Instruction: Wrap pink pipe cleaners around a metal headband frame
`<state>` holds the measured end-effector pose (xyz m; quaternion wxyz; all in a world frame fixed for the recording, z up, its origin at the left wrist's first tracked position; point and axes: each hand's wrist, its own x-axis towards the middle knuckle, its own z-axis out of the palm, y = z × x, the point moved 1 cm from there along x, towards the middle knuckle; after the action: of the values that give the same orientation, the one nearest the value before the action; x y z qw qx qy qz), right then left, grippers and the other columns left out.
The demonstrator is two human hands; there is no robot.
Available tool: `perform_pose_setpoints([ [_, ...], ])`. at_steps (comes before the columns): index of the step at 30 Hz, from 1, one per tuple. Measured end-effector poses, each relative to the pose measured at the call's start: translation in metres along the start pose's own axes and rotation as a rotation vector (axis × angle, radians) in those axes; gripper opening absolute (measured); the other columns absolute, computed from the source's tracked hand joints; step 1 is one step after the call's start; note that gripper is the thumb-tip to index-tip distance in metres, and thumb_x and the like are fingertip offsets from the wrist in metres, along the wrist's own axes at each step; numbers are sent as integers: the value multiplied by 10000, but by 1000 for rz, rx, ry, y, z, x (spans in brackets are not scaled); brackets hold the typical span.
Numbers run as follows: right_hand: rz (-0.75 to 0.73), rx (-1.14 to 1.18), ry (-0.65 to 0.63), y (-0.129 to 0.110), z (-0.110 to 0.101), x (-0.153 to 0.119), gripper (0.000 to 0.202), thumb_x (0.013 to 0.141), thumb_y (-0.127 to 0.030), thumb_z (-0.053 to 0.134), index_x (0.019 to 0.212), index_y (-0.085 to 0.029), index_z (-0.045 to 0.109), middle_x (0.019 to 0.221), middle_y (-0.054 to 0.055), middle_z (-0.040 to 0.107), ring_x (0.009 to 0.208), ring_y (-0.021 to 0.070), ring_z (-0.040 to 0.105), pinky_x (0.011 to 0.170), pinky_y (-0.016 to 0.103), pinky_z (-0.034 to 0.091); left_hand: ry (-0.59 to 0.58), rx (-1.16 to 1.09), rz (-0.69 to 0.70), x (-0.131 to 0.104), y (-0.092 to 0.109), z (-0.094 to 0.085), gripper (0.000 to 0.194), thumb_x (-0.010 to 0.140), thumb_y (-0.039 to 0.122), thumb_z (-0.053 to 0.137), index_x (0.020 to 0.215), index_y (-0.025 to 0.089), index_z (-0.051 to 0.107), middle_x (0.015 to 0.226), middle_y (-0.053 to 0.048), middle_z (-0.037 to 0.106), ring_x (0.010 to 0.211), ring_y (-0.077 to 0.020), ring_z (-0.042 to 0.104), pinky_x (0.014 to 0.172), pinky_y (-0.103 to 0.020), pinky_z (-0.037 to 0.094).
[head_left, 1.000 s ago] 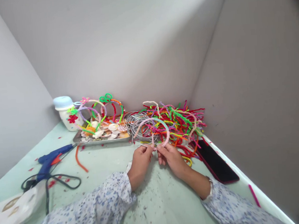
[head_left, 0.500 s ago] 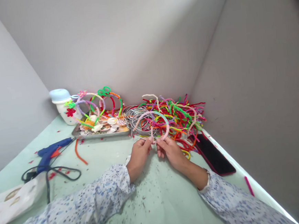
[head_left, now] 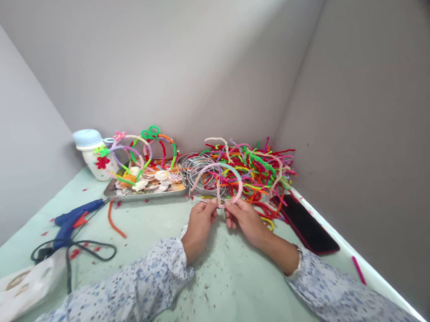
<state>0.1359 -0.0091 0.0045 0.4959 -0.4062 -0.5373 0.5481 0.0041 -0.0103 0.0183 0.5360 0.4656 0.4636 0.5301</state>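
Note:
A headband (head_left: pixel 238 179) wrapped in pink and pale blue pipe cleaner curves up in front of me. My right hand (head_left: pixel 245 219) pinches its lower end between thumb and fingers. Close beside it, my left hand (head_left: pixel 201 224) is closed on a pink pipe cleaner (head_left: pixel 219 190) whose loose tip points upward. The pipe cleaner meets the headband between my fingertips; the exact join is hidden. Behind the headband lie a coil of bare silver wire hoops (head_left: pixel 189 165) and a heap of coloured pipe cleaners (head_left: pixel 261 160).
A metal tray (head_left: pixel 151 196) holds shells and finished-looking headbands (head_left: pixel 149 151). Left of it stand a white cup with a blue lid (head_left: pixel 91 151) and, nearer, a blue glue gun (head_left: pixel 72 219) with a looped cord. A black phone (head_left: pixel 309 225) lies at the right edge.
The headband has tilted slightly left and down with my hands. Both hands keep nearly the same place and grip.

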Motion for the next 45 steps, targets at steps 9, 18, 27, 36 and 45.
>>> perform_pose_setpoints([
  [9,24,31,-19,2,-1,1,320,832,-466,531,699,-175,513,516,-46,528,399,73,473,382,186,335,7,13,17,1,-2,0,315,743,392,592,548,164,495,472,48,424,447,-83,355,461,-228,278],
  [18,43,82,-15,4,-3,2,339,824,-493,534,705,-175,533,487,-33,534,392,81,462,378,183,333,-16,33,36,2,-1,0,351,728,450,603,550,162,509,488,47,435,457,-86,368,476,-228,289],
  [27,62,132,-25,5,-4,3,327,827,-469,548,694,-170,530,479,-33,532,387,73,458,375,172,324,-28,35,41,2,-1,-1,396,733,481,603,525,165,485,460,55,425,446,-85,360,481,-234,288],
  [36,87,133,-22,2,-3,2,361,811,-499,552,673,-166,528,496,-34,523,393,74,465,378,178,312,-15,0,35,2,-1,-1,360,725,461,629,573,157,509,483,54,441,454,-79,367,475,-219,296],
  [45,112,214,8,1,-3,3,342,775,-497,595,688,-173,525,529,-38,514,395,78,471,363,185,303,-60,-102,-8,2,-1,-2,322,723,412,623,556,147,547,514,24,497,463,-85,420,488,-221,334],
])
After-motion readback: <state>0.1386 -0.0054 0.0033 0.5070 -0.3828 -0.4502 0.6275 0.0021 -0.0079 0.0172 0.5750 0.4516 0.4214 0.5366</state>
